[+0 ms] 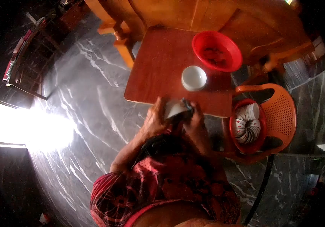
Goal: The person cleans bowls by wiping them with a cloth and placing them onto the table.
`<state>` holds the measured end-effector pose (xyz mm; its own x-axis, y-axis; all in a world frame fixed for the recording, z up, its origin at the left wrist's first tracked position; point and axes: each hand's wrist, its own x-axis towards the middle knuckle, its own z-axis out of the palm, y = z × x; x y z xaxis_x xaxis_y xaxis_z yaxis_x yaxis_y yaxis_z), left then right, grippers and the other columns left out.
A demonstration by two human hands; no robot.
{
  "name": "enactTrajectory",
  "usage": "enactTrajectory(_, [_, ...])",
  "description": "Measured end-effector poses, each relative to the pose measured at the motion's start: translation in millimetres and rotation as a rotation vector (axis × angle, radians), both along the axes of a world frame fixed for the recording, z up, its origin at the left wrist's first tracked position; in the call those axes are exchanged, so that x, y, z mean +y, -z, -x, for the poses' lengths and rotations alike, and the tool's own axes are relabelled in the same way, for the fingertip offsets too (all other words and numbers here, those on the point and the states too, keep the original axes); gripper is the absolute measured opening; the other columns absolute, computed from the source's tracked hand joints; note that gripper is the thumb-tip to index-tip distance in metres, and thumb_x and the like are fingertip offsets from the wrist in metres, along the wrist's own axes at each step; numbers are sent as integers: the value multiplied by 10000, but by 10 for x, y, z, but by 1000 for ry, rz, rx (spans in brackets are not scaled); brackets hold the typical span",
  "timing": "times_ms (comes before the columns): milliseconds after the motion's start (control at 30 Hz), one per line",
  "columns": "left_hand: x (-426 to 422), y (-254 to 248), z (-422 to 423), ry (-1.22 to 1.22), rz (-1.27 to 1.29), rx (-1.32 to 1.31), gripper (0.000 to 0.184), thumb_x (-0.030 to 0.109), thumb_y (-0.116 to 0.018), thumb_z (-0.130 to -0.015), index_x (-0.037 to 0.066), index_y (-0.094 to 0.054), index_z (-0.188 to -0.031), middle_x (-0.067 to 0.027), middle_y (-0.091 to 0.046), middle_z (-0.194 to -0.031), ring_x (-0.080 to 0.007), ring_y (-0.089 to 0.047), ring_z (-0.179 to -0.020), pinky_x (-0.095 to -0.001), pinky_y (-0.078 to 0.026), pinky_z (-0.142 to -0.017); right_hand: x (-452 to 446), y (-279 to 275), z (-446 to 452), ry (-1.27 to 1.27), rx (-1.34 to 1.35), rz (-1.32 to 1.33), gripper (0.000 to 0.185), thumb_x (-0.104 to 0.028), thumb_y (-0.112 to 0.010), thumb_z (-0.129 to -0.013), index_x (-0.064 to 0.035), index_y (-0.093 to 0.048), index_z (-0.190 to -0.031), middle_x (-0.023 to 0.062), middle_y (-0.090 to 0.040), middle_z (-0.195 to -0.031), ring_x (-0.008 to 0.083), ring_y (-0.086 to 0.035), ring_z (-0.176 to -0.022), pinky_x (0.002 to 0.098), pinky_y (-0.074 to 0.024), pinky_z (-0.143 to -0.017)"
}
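Note:
A white bowl is held between my two hands, just off the near edge of the brown table. My left hand grips the bowl's left side. On its right side, my right hand is closed on a dark cloth pressed against the bowl. Further up on the tabletop stands a white bowl, perhaps stacked on another. Beyond it a red basin sits at the table's far right corner, with something dark and unclear at its bottom.
The brown table is in front of me. To the right, an orange plastic chair holds a red basin with several patterned bowls. Behind the table is a wooden bench. Another rack-like frame stands far left.

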<state>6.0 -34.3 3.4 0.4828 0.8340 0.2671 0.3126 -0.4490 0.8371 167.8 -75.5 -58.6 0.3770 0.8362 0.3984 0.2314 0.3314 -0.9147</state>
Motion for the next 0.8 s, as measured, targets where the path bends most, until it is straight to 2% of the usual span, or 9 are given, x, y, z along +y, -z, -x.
enactTrajectory(33, [-13, -6, -13, 8, 72, 24, 565, 153, -688, -728, 18, -399, -1193, -231, -568, -1074, -412, -571, -956, -423, -475, -761, -39, -246, -23, 41, -394, -78, 285, -120, -598, -782, -16, -544, -1042, 147, -564, -966, 284, -576, -884, 363, -473, -749])
enactTrajectory(133, [-52, -90, -89, 22, 110, 70, 578, 138, -689, -710, 28, -380, -1186, -238, -585, -984, -424, -584, -874, -429, -488, -701, -56, -570, -48, -68, -775, -194, 244, -22, -566, -749, -12, -548, -992, 166, -560, -966, 330, -572, -884, 389, -478, -737])
enactTrajectory(200, [-62, -103, -107, 29, 75, 91, 588, 130, -696, -688, 28, -374, -1170, -244, -603, -895, -429, -600, -786, -431, -500, -644, 0, -675, -18, -114, -766, -282, 248, 18, -543, -729, -15, -556, -974, 154, -568, -966, 329, -576, -879, 416, -479, -725])
enactTrajectory(400, [-24, 66, -68, -27, 201, 40, 609, 67, -641, -733, 59, -305, -1241, -227, -587, -1040, -362, -603, -948, -404, -483, -778, 63, -537, -51, -142, -623, -151, 261, 5, -569, -720, -29, -560, -979, 140, -569, -959, 319, -572, -872, 395, -477, -728])
enactTrajectory(500, [16, 102, -51, -50, 230, -242, 718, 358, -654, -731, 73, -286, -1278, -194, -593, -1005, -275, -584, -927, -381, -470, -786, 46, -473, -40, -167, -207, 6, 273, -133, -611, -781, -25, -549, -1024, 120, -588, -969, 246, -581, -867, 341, -469, -731])
enactTrajectory(533, [29, 114, -46, -47, 229, -242, 718, 358, -654, -731, 73, -286, -1278, -194, -593, -1005, -275, -584, -927, -381, -470, -786, 72, -235, -28, -164, -207, 5, 273, -133, -611, -781, -25, -549, -1024, 120, -588, -969, 246, -581, -867, 341, -469, -731])
enactTrajectory(600, [46, 135, -42, -30, 198, -274, 651, 63, -589, -751, 61, -241, -1302, -237, -536, -1143, -336, -553, -1043, -397, -457, -861, 114, 119, -18, -187, 282, 103, 278, -159, -587, -821, -9, -538, -1050, 104, -573, -1010, 210, -557, -923, 316, -465, -779])
enactTrajectory(767, [-25, -44, -103, -116, 224, -308, 637, 162, -618, -793, 59, -258, -1309, -240, -539, -1137, -348, -556, -1046, -404, -465, -866, 45, 457, 149, -280, 825, 250, 346, -159, -582, -842, -20, -486, -1144, 92, -542, -1073, 194, -530, -989, 303, -470, -823])
enactTrajectory(800, [-22, -29, -103, -140, 131, -267, 646, 209, -626, -798, 61, -259, -1308, -242, -541, -1133, -358, -557, -1043, -406, -472, -856, -69, 54, 231, -348, 1106, 280, 383, -159, -594, -839, -27, -461, -1173, 91, -532, -1085, 196, -526, -991, 306, -476, -821])
